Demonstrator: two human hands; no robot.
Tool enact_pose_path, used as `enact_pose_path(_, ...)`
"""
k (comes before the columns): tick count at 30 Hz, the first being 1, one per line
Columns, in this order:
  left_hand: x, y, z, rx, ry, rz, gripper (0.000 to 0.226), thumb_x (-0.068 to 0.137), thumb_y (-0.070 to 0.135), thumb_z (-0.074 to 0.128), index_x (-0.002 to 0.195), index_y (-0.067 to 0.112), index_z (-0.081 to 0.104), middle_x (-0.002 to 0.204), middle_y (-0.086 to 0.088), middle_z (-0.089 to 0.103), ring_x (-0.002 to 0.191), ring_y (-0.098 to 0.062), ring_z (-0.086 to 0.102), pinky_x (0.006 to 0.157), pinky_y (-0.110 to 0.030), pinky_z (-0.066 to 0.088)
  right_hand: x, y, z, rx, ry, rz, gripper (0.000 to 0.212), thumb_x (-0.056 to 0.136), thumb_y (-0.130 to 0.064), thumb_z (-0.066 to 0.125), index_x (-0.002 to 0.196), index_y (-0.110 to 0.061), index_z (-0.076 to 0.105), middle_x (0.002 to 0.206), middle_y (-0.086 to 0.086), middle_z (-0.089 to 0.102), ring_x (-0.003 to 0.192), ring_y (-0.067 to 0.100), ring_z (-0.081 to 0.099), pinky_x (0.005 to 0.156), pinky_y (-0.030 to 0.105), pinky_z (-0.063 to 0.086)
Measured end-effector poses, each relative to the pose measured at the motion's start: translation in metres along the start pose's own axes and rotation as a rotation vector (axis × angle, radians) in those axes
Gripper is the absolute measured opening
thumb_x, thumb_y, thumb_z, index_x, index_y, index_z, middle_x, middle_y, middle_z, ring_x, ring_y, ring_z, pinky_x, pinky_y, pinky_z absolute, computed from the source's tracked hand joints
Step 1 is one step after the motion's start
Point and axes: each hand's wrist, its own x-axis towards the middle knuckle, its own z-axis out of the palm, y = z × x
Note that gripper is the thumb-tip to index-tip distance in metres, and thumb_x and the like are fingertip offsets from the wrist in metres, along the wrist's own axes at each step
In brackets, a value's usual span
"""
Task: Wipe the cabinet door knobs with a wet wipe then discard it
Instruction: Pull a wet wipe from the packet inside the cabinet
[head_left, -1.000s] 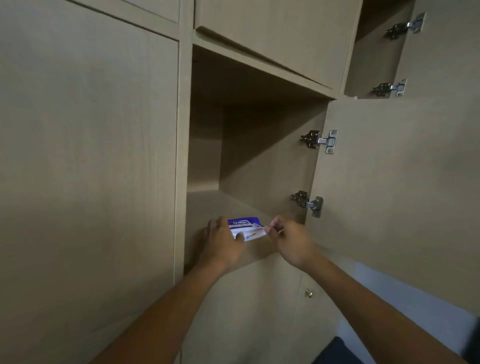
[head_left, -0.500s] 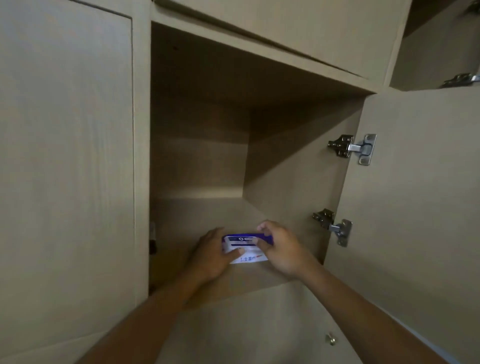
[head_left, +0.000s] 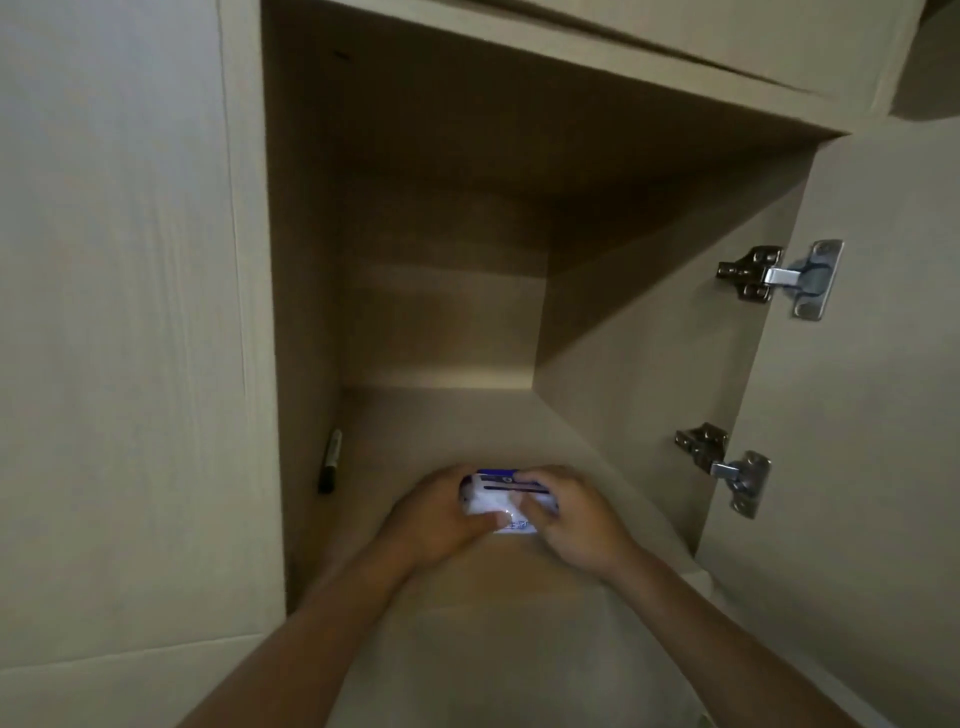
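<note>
Beige wood-grain cabinet compartment (head_left: 441, 415), open: it fills more of the head view than half a second ago, so the person has leaned in and down toward its shelf.

Beige cabinet door (head_left: 857, 415), swung open at the compartment's right edge on two silver metal hinges: upper hinge (head_left: 779, 278), lower hinge (head_left: 724, 467). No door knob shows now; the small one below the shelf has left the view.

Left hand (head_left: 434, 519): grips the left end of the pack, thumb laid across its white face.

Right hand (head_left: 576, 519): fingers curled over the pack's right end and top, having shifted from pinching the flap a second ago to covering it.

Blue-and-white soft plastic wet-wipe pack (head_left: 501, 499): on the shelf near its front edge, between both hands. Judgement: a wipe is being got out; wiping is not begun. Print too blurred to read; no brand legible.

Black marker pen (head_left: 330, 462): lies along the shelf's left edge against the side wall, newly in view.
</note>
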Motion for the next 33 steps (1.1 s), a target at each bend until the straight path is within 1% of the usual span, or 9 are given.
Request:
enact_pose_path(3,0.003,-0.002,0.002,0.019,-0.004,-0.039,0.057,0.067,0.061,0.082,0.110,0.030,0.061,0.105,0.014,0.066,0.093,-0.004,0.062,0.081,-0.026,0.051,0.000,0.001,0.003,0.025,0.037,-0.006,0.035,0.090,-0.049,0.053,0.109,-0.027,0.071,0.105,-0.012,0.071,0.102,0.008,0.061,0.091,0.029,0.048)
enact_pose_path(9,0.004,-0.003,0.003,0.000,0.004,-0.037,0.073,0.058,0.069,0.078,0.117,0.028,0.063,0.111,0.013,0.069,0.099,-0.008,0.066,0.087,-0.027,0.054,0.004,0.004,0.005,0.063,0.027,0.006,0.038,0.094,-0.051,0.046,0.094,-0.023,0.072,0.083,-0.008,0.069,0.083,0.012,0.060,0.077,0.036,0.051)
enact_pose_path(11,0.004,0.000,0.002,0.016,-0.002,-0.029,0.061,0.069,0.056,0.085,0.118,0.027,0.063,0.108,0.016,0.066,0.096,-0.006,0.064,0.080,-0.016,0.049,0.008,0.003,0.005,0.086,0.033,0.053,0.046,0.094,-0.054,0.044,0.076,-0.016,0.061,0.062,-0.001,0.056,0.062,0.016,0.053,0.062,0.038,0.051)
enact_pose_path(14,0.002,0.001,0.000,0.002,-0.007,-0.008,0.058,0.076,0.044,0.087,0.125,0.029,0.061,0.110,0.018,0.063,0.096,0.001,0.059,0.073,-0.001,0.039,0.019,0.001,0.000,0.103,0.051,0.116,0.054,0.095,-0.054,0.048,0.063,-0.011,0.039,0.053,0.001,0.034,0.051,0.015,0.033,0.052,0.033,0.033)
enact_pose_path(17,0.000,0.003,-0.001,-0.030,-0.019,-0.001,0.060,0.076,0.042,0.087,0.127,0.028,0.061,0.120,0.014,0.067,0.103,-0.002,0.063,0.080,-0.009,0.046,0.031,0.004,-0.005,0.177,0.076,0.170,0.057,0.096,-0.052,0.052,0.058,-0.013,0.033,0.054,0.001,0.028,0.050,0.014,0.029,0.052,0.031,0.027)
enact_pose_path(22,0.001,0.001,0.000,-0.049,-0.026,-0.005,0.072,0.059,0.060,0.080,0.123,0.031,0.064,0.116,0.017,0.069,0.101,-0.005,0.067,0.089,-0.027,0.056,0.031,0.020,0.005,0.323,0.216,0.277,0.032,0.101,-0.028,0.052,0.071,-0.018,0.050,0.059,-0.003,0.050,0.055,0.013,0.044,0.052,0.027,0.038)
enact_pose_path(25,0.000,0.000,0.001,-0.033,-0.015,-0.010,0.078,0.052,0.068,0.073,0.121,0.034,0.064,0.115,0.019,0.070,0.099,-0.001,0.067,0.091,-0.032,0.058,0.029,0.022,0.008,0.530,0.276,0.387,0.015,0.097,-0.021,0.061,0.084,-0.015,0.055,0.067,0.006,0.064,0.055,0.013,0.054,0.046,0.023,0.044)
enact_pose_path(29,0.001,0.003,0.001,-0.026,-0.004,0.019,0.079,0.055,0.066,0.077,0.125,0.034,0.061,0.122,0.016,0.068,0.104,-0.003,0.065,0.095,-0.033,0.056,0.030,0.026,0.011,0.518,0.297,0.380,0.023,0.091,-0.008,0.064,0.078,-0.018,0.049,0.066,0.007,0.065,0.052,0.011,0.051,0.043,0.020,0.039)
enact_pose_path(33,-0.003,0.005,0.001,0.115,0.106,0.129,0.065,0.065,0.046,0.089,0.122,0.031,0.061,0.120,0.013,0.056,0.105,-0.005,0.056,0.092,-0.026,0.053,0.028,0.028,0.015,0.484,0.269,0.342,0.033,0.088,0.005,0.056,0.070,-0.022,0.064,0.077,0.008,0.069,0.065,0.014,0.059,0.048,0.022,0.044)
